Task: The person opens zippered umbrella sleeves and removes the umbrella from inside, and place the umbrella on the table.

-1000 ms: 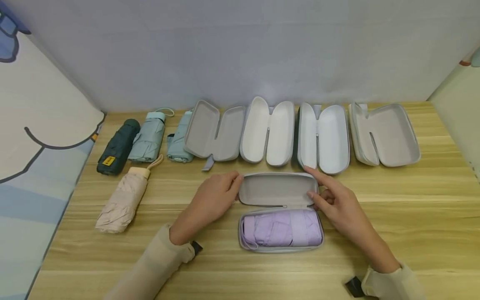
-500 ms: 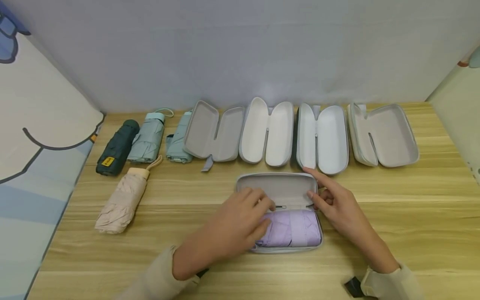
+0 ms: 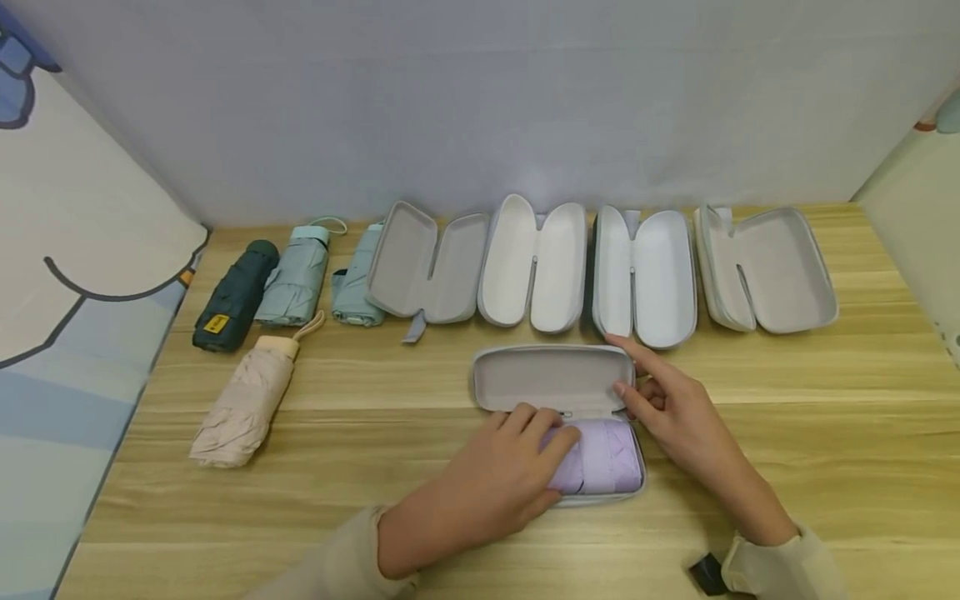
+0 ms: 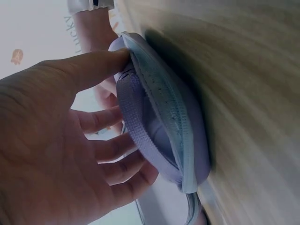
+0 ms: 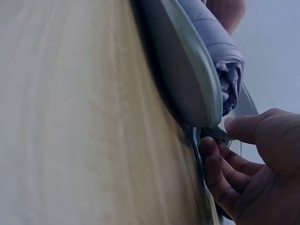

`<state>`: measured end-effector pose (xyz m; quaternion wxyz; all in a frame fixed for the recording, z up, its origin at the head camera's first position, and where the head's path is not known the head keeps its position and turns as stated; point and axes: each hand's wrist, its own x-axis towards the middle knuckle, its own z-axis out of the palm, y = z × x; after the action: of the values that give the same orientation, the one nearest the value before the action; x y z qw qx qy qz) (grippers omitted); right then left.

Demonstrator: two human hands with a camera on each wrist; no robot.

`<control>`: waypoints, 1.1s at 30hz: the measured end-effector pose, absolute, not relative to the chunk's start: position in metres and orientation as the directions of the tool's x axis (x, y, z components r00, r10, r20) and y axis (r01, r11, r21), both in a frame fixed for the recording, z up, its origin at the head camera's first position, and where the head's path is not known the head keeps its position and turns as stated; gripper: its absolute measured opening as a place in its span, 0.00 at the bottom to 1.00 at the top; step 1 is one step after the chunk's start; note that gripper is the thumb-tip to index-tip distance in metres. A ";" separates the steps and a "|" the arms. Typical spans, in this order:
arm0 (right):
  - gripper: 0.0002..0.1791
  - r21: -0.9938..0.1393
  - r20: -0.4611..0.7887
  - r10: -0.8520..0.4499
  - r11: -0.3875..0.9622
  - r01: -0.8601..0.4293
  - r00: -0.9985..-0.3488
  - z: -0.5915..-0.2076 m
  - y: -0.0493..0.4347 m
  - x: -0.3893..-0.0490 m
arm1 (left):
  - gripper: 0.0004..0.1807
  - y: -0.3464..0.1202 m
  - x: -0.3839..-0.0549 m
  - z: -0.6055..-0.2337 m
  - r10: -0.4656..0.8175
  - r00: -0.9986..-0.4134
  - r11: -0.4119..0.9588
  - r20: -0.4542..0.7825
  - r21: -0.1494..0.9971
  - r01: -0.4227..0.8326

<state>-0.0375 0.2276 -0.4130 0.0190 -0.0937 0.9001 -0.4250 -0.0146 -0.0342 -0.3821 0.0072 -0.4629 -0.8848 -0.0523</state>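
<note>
A folded purple umbrella [image 3: 600, 454] lies in the near half of a zip case [image 3: 551, 379], whose grey-lined lid lies back toward the far side. My left hand [image 3: 491, 475] rests over the umbrella's left end, hiding it in the head view. In the left wrist view, the thumb touches the rim of the lavender case [image 4: 199, 136], and the spread fingers reach across the umbrella [image 4: 131, 103]. At the lid's right end, my right hand [image 3: 678, 408] holds its edge, thumb inside and index finger along the outside.
Several opened cases stand along the back: a grey-lined one [image 3: 457, 267], a white one [image 3: 558, 267], another white one [image 3: 663, 275] and a grey-lined one [image 3: 787, 267]. At left lie a dark green umbrella [image 3: 236, 296], two light blue umbrellas [image 3: 296, 279] and a beige umbrella [image 3: 243, 400].
My left hand has left the lid's left end and moved right and nearer, onto the umbrella's left end. The right hand has stayed at the lid's right end.
</note>
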 end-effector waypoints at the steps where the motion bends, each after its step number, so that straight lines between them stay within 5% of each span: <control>1: 0.36 -0.768 0.044 -0.185 0.622 -0.152 -0.982 -0.413 0.227 -0.037 | 0.35 -0.034 -0.014 -0.383 0.816 -0.574 0.569 0.071 0.078 0.819; 13: 0.35 -0.768 0.064 -0.194 0.616 -0.172 -0.979 -0.412 0.223 -0.036 | 0.37 -0.025 -0.007 -0.390 0.784 -0.608 0.614 0.125 -0.009 0.789; 20: 0.35 -0.774 0.056 -0.194 0.611 -0.165 -0.979 -0.414 0.225 -0.035 | 0.25 -0.014 -0.002 -0.381 0.799 -0.594 0.601 0.093 -0.143 0.786; 33: 0.35 -0.780 0.068 -0.206 0.599 -0.181 -0.976 -0.414 0.228 -0.035 | 0.38 -0.018 -0.019 -0.381 0.766 -0.641 0.623 0.040 0.198 0.757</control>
<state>-0.0345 0.2277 -0.4143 0.0143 -0.1081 0.8941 -0.4344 -0.0189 -0.0183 -0.3806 -0.0242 -0.4229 -0.9005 -0.0983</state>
